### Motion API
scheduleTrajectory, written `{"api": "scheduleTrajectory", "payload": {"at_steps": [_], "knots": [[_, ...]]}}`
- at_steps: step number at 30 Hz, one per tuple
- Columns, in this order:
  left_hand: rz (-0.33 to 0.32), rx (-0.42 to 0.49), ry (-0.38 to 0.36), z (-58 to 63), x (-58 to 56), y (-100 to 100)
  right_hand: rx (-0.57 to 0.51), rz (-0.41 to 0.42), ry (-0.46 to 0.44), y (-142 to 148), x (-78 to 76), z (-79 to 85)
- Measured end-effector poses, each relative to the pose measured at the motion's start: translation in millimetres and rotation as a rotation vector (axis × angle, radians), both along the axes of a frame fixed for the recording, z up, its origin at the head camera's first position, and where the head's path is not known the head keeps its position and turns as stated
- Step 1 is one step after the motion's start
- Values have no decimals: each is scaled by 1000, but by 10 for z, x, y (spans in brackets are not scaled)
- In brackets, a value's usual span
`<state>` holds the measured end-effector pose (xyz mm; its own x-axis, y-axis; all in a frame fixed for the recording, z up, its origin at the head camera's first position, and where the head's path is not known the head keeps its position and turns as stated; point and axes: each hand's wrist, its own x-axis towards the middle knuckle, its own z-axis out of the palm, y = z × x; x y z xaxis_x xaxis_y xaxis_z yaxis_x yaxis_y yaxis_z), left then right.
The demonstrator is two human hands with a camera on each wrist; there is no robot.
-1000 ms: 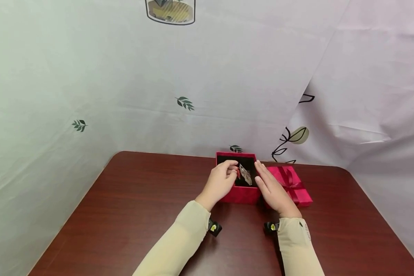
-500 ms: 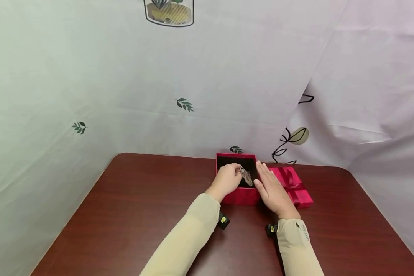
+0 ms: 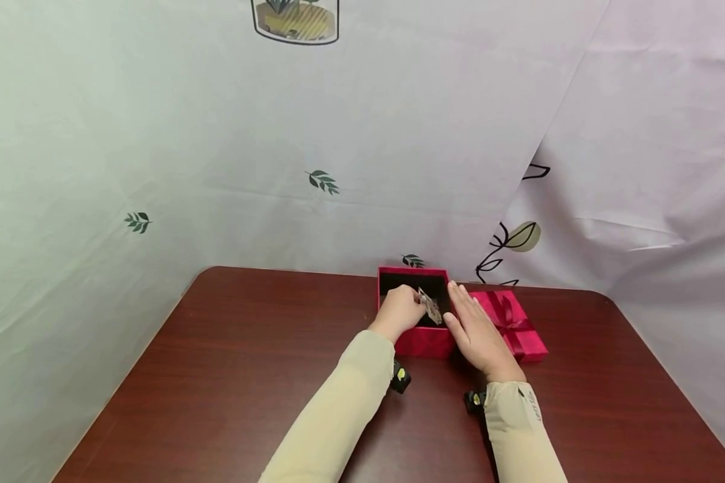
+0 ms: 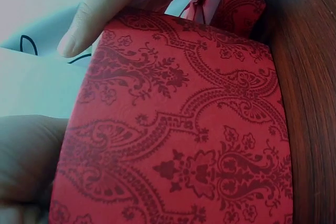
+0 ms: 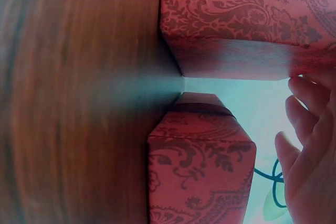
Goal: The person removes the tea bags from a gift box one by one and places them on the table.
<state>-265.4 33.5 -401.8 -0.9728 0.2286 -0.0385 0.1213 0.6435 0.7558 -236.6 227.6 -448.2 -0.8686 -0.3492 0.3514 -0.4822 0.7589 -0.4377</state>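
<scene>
A red patterned gift box (image 3: 425, 343) with a dark inside stands uncovered near the table's back edge. My left hand (image 3: 399, 310) reaches over its front left side, fingers bent down into it. Beside these fingers a flat, speckled piece (image 3: 430, 308) leans inside the box; I cannot tell if they pinch it, since the fingertips are hidden. My right hand (image 3: 480, 335) lies along the box's right side with straight fingers, thumb at the front right corner. In the left wrist view, the box's patterned front wall (image 4: 178, 119) covers most of the left hand's work.
Just right of the box lies its red lid (image 3: 510, 322), tied with a dark red ribbon bow, partly behind my right hand. A brown wooden table (image 3: 229, 362) bears everything. Behind it hangs a pale cloth (image 3: 248, 134) with leaf prints.
My left hand has moved right and deeper into the box, beside the speckled piece. A red thing that showed near its fingertips is now hidden. The right hand has stayed at the box's side.
</scene>
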Motion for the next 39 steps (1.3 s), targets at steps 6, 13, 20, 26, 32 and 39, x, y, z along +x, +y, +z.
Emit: {"api": "scheduleTrajectory", "payload": {"at_steps": [6,13,20,26,32,39], "knots": [[43,-32,-36,-2,-10,41,-7,0,2,10,-7,-6],[82,-61,-8,-7,10,77,-9,-8,-9,17,-10,-5],[110,-58,27,-5,24,90,-14,-7,-7,19,-18,1],[137,-21,38,1,43,93,-11,-4,7,19,-18,-6],[172,28,92,20,41,79,-12,-9,-11,17,-20,0],[213,52,160,114,91,-22,-15,-9,-24,11,-13,9]]}}
